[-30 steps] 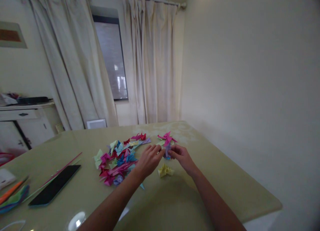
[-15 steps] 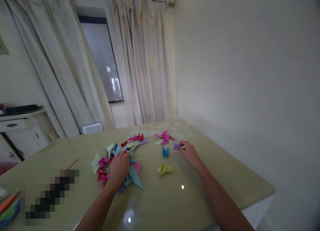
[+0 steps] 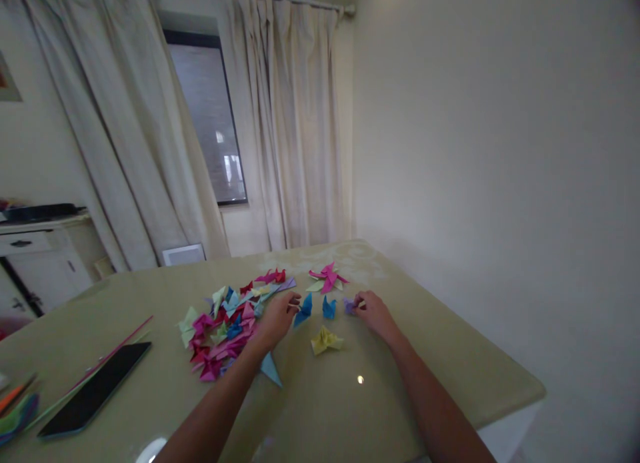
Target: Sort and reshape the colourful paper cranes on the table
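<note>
My left hand (image 3: 280,314) pinches a blue origami crane (image 3: 304,310) just right of the heap. Between the two hands stands another blue origami crane (image 3: 329,307). My right hand (image 3: 373,309) has its fingers closed on a small purple origami crane (image 3: 349,305), partly hidden by the fingertips. Nearer to me lies a yellow folded paper piece (image 3: 326,341). Behind the cranes is a pink and pale green paper flower (image 3: 328,277). The heap of colourful folded paper (image 3: 220,336) lies left of my left hand, partly covered by that forearm.
A black phone-like slab (image 3: 97,389) lies on the table (image 3: 390,416) at the left, beside thin pink and green sticks (image 3: 115,353). Colourful items (image 3: 17,409) sit at the left edge. A wall (image 3: 475,183) runs along the right side.
My left hand has moved from the heap rightward and now holds a blue crane. My right hand has lowered slightly toward me with the purple crane.
</note>
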{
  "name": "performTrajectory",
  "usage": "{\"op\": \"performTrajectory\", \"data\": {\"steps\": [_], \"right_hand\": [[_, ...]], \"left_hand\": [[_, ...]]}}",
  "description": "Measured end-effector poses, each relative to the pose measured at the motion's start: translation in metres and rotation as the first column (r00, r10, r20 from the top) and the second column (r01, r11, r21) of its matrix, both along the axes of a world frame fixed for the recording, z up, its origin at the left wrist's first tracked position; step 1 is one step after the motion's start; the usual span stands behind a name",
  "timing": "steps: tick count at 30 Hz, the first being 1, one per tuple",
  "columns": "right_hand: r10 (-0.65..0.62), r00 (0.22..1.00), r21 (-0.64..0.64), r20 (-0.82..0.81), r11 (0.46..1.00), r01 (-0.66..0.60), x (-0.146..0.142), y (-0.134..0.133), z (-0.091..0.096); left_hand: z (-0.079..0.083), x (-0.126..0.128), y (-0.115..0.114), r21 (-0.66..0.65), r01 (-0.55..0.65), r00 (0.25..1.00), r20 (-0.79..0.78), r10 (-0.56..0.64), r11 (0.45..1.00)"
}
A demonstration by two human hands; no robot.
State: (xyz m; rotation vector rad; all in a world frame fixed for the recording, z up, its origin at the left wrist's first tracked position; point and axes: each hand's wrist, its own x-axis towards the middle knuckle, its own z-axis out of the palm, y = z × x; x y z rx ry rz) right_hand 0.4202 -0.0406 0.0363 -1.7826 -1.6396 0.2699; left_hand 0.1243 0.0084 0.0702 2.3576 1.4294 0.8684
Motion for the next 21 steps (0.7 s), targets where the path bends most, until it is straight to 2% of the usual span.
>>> {"op": "performTrajectory", "data": {"steps": [2,5,8,10,12,15,18,21], "right_hand": [[0.004,1.000,-0.013,0.012,1.000,-0.003,0.000,0.000,0.001],[-0.011,0.999,-0.023,0.031,1.000,0.012,0.002,-0.001,0.001],[-0.031,0.999,-0.028,0.045,0.999,0.032,0.001,-0.001,0.001],[-0.032,0.998,-0.032,0.050,0.999,0.034,0.001,-0.002,0.000],[-0.029,0.998,-0.036,0.055,0.999,0.031,0.002,-0.003,0.001],[0.025,1.000,-0.012,0.001,1.000,-0.025,0.008,-0.004,0.007],[0.094,0.984,0.121,-0.153,0.990,-0.075,0.010,-0.005,0.017],[0.144,0.936,0.288,-0.322,0.956,-0.048,-0.001,-0.006,0.029]], "left_hand": [[0.000,-0.005,0.006,-0.004,-0.030,0.999,-0.022,0.030,1.000],[0.004,-0.028,0.013,0.055,-0.159,0.985,-0.052,0.162,0.986],[0.007,-0.056,0.017,0.143,-0.311,0.933,-0.142,0.330,0.940],[0.008,-0.070,0.020,0.157,-0.354,0.901,-0.207,0.381,0.922],[0.008,-0.079,0.023,0.133,-0.353,0.901,-0.219,0.374,0.926],[0.014,-0.083,0.028,0.118,-0.338,0.925,-0.142,0.353,0.934],[0.025,-0.075,0.030,0.118,-0.294,0.954,-0.017,0.298,0.948],[0.034,-0.052,0.019,0.144,-0.198,0.977,0.108,0.183,0.970]]}}
